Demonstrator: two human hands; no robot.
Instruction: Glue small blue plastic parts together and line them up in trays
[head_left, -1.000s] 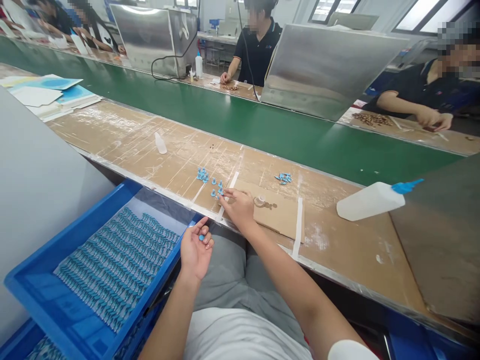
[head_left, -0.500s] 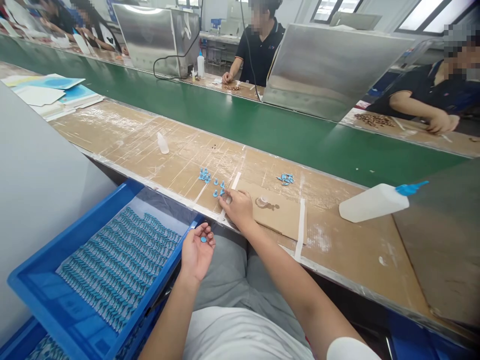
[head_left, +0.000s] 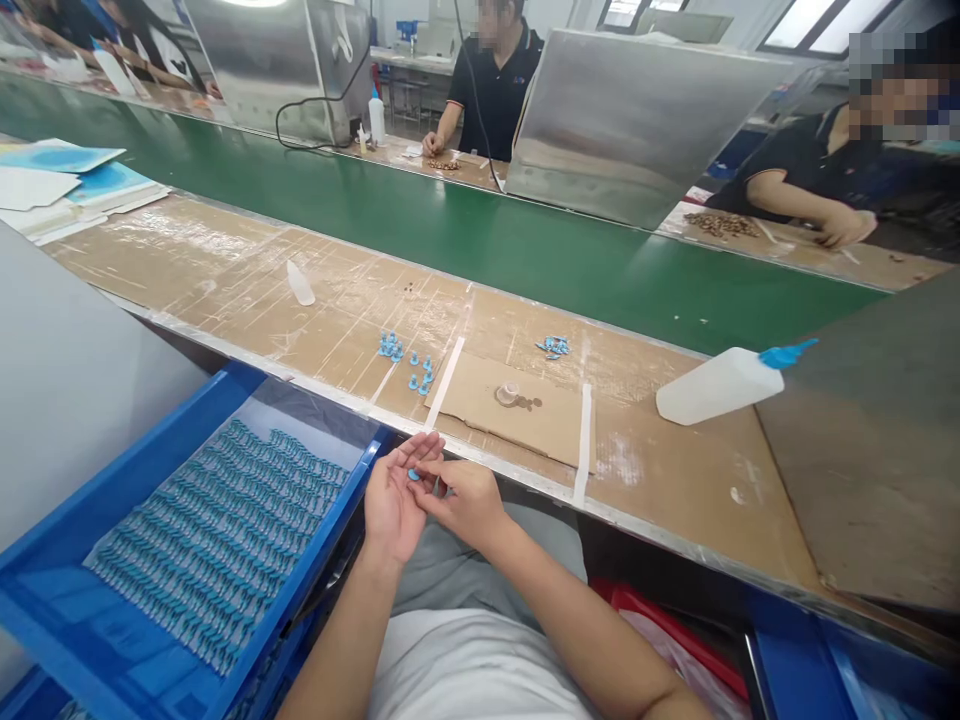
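In the head view, taking the sheet of cardboard (head_left: 472, 400) as the landmark, both hands meet on its near side, out past the bench edge and above the lap. The left hand (head_left: 394, 505) is palm up, fingers loosely spread and slightly curled, with a small blue piece (head_left: 413, 475) at its fingers. The right hand (head_left: 466, 500) is bent over it, thumb and fingertips drawn close together; its own fingers hide whether it grips that piece or another.

The likeliest trouble is a drop: the pieces are tiny, the left palm is only a shallow cup, and no bench lies beneath, so a slip would probably end in the lap or on the floor.

Left of the cardboard stand upright blue pieces (head_left: 421, 376), a few just beside its edge; a brushing sleeve or hand could topple them. Beyond it is a loose pile of blue bits (head_left: 555, 347), easily scattered. On it, a small clear cup (head_left: 508, 393) sits by dark spots and could tip if knocked. Farther left and nearer, the blue tray (head_left: 52, 605) holds close rows of pieces, which a careless elbow might disturb.
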